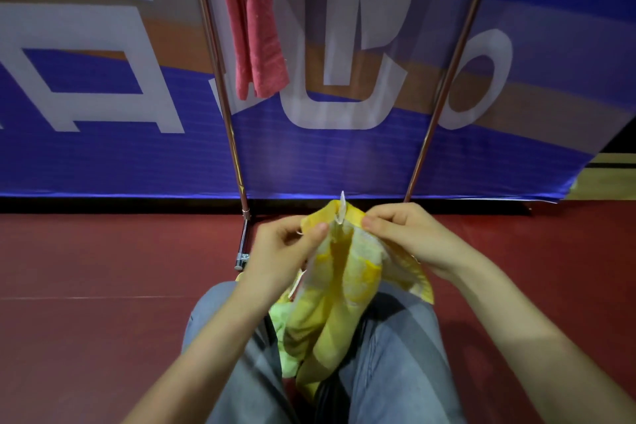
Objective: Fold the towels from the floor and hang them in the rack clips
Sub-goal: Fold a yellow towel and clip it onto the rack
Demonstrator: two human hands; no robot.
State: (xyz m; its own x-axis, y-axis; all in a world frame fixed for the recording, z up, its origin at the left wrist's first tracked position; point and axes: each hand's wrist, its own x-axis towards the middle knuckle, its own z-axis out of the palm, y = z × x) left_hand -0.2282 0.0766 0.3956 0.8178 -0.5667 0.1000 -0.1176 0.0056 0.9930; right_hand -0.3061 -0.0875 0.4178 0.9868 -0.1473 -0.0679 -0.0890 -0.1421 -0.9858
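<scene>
- Step in hand, by the look: squaring up the top hem of the yellow towel [347,286] before folding it in 2.
- To do it well: slide both pinches outward to the 2 top corners, pull the hem taut, shake out the twist below, then bring corner to corner.
- Keep the white tag [341,208] centred and free; probably handy at the clip.
- Lift higher before folding; otherwise a risk of the lower end dragging on the jeans [406,354] and bunching.
- Grip, left hand [285,244]: clamped on the hem just left of the tag, thumb and forefinger pinched together on cloth, other fingers curled behind.
- Grip, right hand [402,234]: same pinch just right of the tag, fingertips [369,223] pressed onto the fabric.
- Tag poking up between the 2 pinches, just beside both thumbs.
- Towel itself: held off the floor [103,268], over the lap, near the floor's far edge under the banner [103,155].
- Hangs crumpled and twisted below the fingers, down between the knees, lower end touching the jeans.
- Paler green cloth [284,330] just under it on the left; cannot tell if same towel or a 2nd.
- Red towel [256,31] hanging high on the rack, just beside the left pole [220,79], well apart from both hands; clip out of view.
</scene>
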